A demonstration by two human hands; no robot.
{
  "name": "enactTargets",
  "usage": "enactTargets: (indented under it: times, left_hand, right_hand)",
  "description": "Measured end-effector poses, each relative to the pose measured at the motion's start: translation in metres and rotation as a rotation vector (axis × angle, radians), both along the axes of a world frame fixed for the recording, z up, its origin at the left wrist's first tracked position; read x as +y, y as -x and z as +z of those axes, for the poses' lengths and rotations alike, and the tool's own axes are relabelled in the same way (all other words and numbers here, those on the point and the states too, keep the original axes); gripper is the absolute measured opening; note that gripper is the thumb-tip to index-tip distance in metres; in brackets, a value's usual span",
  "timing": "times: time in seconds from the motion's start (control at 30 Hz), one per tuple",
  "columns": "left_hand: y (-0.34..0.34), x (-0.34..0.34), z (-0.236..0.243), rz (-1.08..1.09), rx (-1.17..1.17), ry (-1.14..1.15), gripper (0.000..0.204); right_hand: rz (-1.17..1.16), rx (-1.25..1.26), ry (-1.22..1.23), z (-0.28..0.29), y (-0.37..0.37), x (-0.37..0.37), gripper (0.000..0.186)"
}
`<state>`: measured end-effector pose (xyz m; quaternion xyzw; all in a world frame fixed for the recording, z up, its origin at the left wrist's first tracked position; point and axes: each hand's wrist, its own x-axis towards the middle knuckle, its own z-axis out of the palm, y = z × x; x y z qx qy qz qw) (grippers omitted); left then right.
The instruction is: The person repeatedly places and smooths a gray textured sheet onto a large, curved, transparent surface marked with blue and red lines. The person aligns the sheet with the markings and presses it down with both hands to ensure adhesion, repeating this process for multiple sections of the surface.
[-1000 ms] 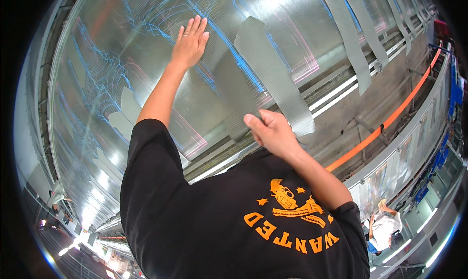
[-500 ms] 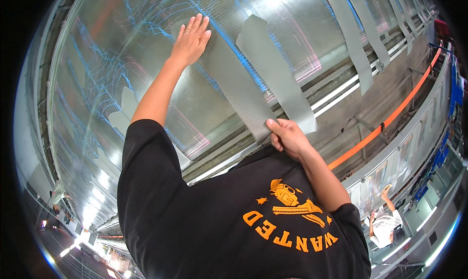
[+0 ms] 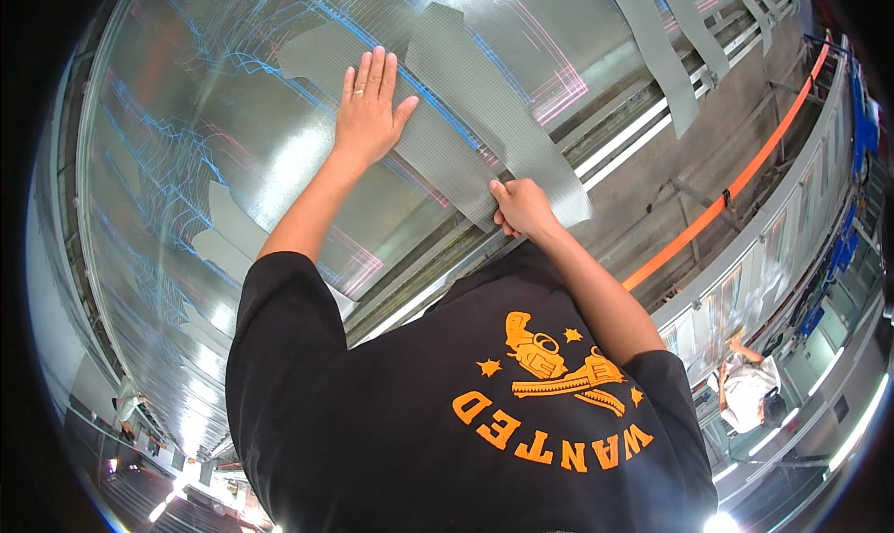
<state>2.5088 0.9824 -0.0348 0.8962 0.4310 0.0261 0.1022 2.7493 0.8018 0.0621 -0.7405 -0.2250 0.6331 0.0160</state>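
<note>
A long grey textured strip (image 3: 433, 151) lies slantwise on the shiny metal table (image 3: 289, 175), its broad far end bare beyond my fingers. My left hand (image 3: 368, 114) rests flat on the strip's upper part, fingers stretched out and close together. At the strip's near end, by the table's edge, my right hand (image 3: 523, 207) is closed, with thumb and fingers pinching it. A second grey strip (image 3: 494, 95) lies alongside on the right, its near end hanging over the edge just beside my right hand. Blue and pink light lines run over the table and between the strips.
More grey strips (image 3: 652, 53) lie at the upper right, some overhanging the edge. Grey pieces (image 3: 233, 226) lie to the left. An orange rail (image 3: 689, 240) curves along the right side. At the lower right another person (image 3: 748, 389) stands near a parallel table.
My left hand has slid along the strip toward me, uncovering its far end. My right hand still grips the near end. The view has shifted slightly.
</note>
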Motion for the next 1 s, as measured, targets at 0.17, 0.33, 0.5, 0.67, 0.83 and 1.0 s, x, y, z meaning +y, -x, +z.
enactTargets:
  times: [0.17, 0.33, 0.5, 0.67, 0.83, 1.0]
  left_hand:
    - [-0.007, -0.031, 0.000, -0.016, -0.010, 0.017, 0.083]
    - [-0.012, -0.054, 0.004, -0.067, -0.002, 0.055, 0.082]
    - [-0.018, -0.073, 0.005, -0.101, -0.006, 0.089, 0.083]
    - [-0.024, -0.092, 0.001, -0.117, -0.076, 0.117, 0.084]
    - [-0.038, -0.135, 0.019, -0.240, 0.011, 0.229, 0.078]
    - [-0.039, -0.182, 0.011, -0.384, -0.061, 0.209, 0.074]
  right_hand:
    - [-0.009, -0.013, -0.008, -0.006, 0.004, -0.002, 0.050]
    - [0.031, -0.015, 0.005, -0.016, 0.004, -0.002, 0.047]
    - [0.043, -0.006, 0.019, -0.013, 0.005, 0.000, 0.040]
    - [0.062, -0.003, 0.010, -0.008, 0.004, 0.005, 0.038]
    - [0.046, 0.000, 0.030, -0.008, 0.004, 0.008, 0.040]
    - [0.051, 0.050, -0.023, 0.003, -0.004, -0.003, 0.042]
